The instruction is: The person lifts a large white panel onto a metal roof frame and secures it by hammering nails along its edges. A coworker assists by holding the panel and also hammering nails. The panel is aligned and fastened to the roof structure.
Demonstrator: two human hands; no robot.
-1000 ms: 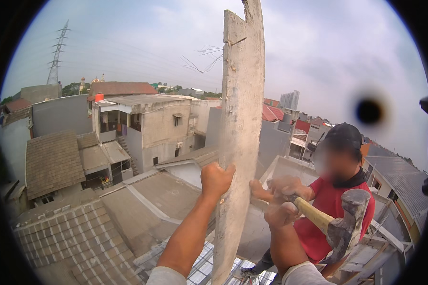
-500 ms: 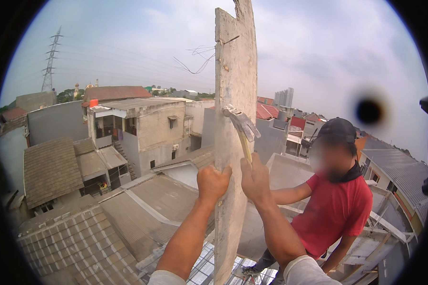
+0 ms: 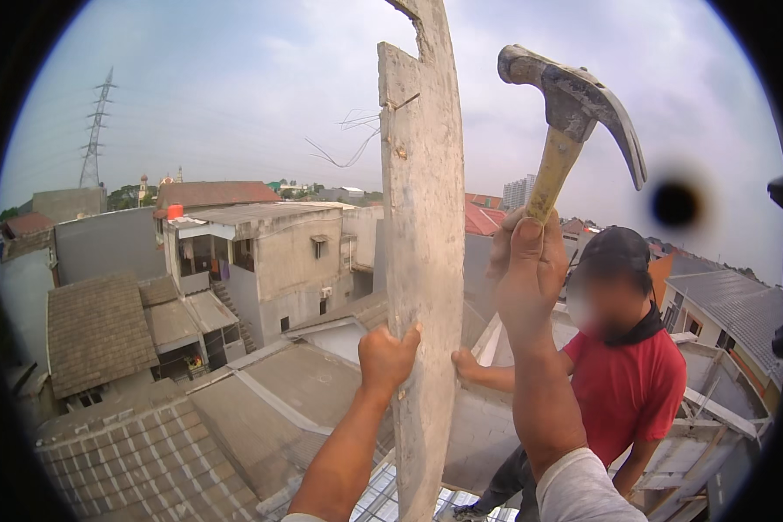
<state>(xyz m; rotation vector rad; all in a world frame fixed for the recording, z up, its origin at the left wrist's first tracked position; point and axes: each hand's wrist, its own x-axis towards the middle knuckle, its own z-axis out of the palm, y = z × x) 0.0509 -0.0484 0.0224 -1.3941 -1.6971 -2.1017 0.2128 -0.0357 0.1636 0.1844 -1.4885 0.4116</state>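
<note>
A long, weathered wooden board (image 3: 424, 235) stands upright before me, notched near its top. My left hand (image 3: 388, 358) is closed around its left edge, thumb on the face toward me. Raised to the right of the board, my right hand (image 3: 531, 261) grips a claw hammer (image 3: 574, 100) by its yellowish handle. The hammer's striking face points left and its claw curves to the right, apart from the board. A nail (image 3: 406, 102) sticks out of the board's upper left part. A co-worker's hand (image 3: 468, 364) touches the board's right edge.
A person in a red shirt (image 3: 622, 391) and dark cap stands close on the right. Thin wires (image 3: 348, 157) jut left of the board. Below lie tiled roofs (image 3: 100, 326) and a metal grid. Wooden framing (image 3: 718, 413) is at the lower right.
My right hand has lifted the hammer up and to the right, away from the board. The co-worker's hand now shows at the board's edge. My left hand stays on the board.
</note>
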